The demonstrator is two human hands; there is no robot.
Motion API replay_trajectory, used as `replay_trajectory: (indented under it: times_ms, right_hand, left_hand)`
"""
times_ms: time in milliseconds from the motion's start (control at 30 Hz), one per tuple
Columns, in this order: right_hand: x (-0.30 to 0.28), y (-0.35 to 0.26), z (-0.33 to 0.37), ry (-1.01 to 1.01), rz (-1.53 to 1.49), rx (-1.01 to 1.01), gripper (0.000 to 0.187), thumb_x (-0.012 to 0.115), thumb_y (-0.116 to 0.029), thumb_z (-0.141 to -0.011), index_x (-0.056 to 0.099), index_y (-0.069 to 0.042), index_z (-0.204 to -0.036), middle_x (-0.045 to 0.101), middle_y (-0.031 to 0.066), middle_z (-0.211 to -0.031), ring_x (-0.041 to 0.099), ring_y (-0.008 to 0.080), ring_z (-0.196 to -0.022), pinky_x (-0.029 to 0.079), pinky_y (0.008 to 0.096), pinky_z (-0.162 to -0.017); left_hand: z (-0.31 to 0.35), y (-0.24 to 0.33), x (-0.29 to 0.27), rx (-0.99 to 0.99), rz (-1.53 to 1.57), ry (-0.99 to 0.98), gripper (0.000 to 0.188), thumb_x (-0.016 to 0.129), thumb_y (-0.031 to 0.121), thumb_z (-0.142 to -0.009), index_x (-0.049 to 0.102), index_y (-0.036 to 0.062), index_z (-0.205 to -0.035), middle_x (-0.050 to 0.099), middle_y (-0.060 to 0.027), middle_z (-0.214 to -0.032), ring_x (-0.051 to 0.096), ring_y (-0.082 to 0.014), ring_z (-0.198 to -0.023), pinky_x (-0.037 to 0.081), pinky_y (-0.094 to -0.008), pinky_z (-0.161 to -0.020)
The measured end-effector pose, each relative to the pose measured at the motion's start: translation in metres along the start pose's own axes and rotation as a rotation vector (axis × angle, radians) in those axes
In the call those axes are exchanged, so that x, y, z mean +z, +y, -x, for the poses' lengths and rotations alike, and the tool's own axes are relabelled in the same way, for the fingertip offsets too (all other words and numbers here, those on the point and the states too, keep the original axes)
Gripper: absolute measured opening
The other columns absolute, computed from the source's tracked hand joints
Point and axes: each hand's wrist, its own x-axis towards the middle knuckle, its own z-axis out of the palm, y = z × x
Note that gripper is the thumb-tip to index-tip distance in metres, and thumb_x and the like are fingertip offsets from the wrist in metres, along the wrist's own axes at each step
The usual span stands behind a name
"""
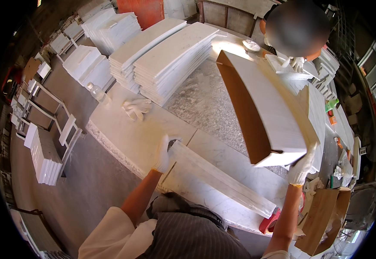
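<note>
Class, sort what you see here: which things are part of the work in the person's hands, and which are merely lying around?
In use:
- left hand on the long marble strip
- right hand lifting the open cardboard box

Lying about:
- spare white gloves
- plastic bottle
- stacks of marble slabs
- red tool at the bench edge

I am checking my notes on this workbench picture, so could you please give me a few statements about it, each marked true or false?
1. The right hand holds up a long open cardboard box. True.
2. The left hand is bare. False: it wears a white glove.
3. The left hand rests on a long marble slab. True.
4. The spare gloves lie on the floor. False: they lie on the stone bench.
</note>
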Motion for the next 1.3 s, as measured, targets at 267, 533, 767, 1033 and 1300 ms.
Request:
replay_trajectory:
  times_ms: [267, 533, 767, 1033, 1300]
  right_hand:
    - [-0.112, -0.03, 0.002, -0.623, -0.342, 0.266, 0.055, 0.035, -0.034, -0.103, 0.038, 0.01, -0.136, 0.023, -0.0022, -0.059, 0.025, 0.009, -0.048, 0.025, 0.0263, -0.05]
    - [-0.188, 0.018, 0.068, -0.55, -0.369, 0.462, 0.063, 0.03, -0.044, -0.104, 0.038, 0.006, -0.141, 0.047, 0.0056, -0.091, 0.042, 0.009, -0.063, 0.039, 0.0277, -0.062]
    - [-0.204, 0.052, 0.114, -0.262, 0.055, 0.48, 0.063, 0.032, -0.044, -0.103, 0.039, 0.006, -0.141, 0.048, 0.0056, -0.094, 0.044, 0.0095, -0.067, 0.04, 0.0282, -0.065]
    - [-0.208, 0.058, 0.13, -0.192, 0.196, 0.462, 0.062, 0.034, -0.044, -0.102, 0.04, 0.005, -0.141, 0.05, 0.0056, -0.097, 0.045, 0.0101, -0.071, 0.041, 0.0288, -0.068]
    - [-0.204, 0.057, 0.131, -0.2, 0.29, 0.432, 0.061, 0.036, -0.044, -0.102, 0.041, 0.004, -0.14, 0.051, 0.0056, -0.1, 0.047, 0.0107, -0.075, 0.042, 0.0293, -0.071]
  left_hand:
    - [-0.011, -0.021, -0.045, 0.236, -0.183, -0.022, 0.052, 0.042, 0.046, -0.101, 0.062, 0.0026, -0.12, 0.063, -0.0095, -0.121, 0.056, -0.0177, -0.113, 0.043, -0.0334, -0.1]
    - [0.018, 0.027, -0.089, 0.125, -0.695, -0.332, 0.046, 0.051, 0.025, -0.099, 0.048, 0.001, -0.139, 0.054, -0.0153, -0.135, 0.049, -0.0233, -0.127, 0.036, -0.0378, -0.11]
    - [-0.017, 0.002, -0.072, 0.093, -0.838, -0.396, 0.047, 0.052, 0.024, -0.099, 0.047, 0.0013, -0.139, 0.053, -0.0149, -0.135, 0.048, -0.023, -0.127, 0.036, -0.0375, -0.109]
    - [-0.033, -0.008, -0.063, 0.103, -0.825, -0.396, 0.047, 0.053, 0.023, -0.098, 0.046, 0.0015, -0.139, 0.053, -0.0145, -0.134, 0.048, -0.0228, -0.126, 0.036, -0.0372, -0.109]
    - [-0.03, -0.014, -0.068, 0.079, -0.821, -0.38, 0.048, 0.054, 0.022, -0.098, 0.045, 0.0018, -0.14, 0.053, -0.014, -0.134, 0.048, -0.0225, -0.125, 0.036, -0.0368, -0.109]
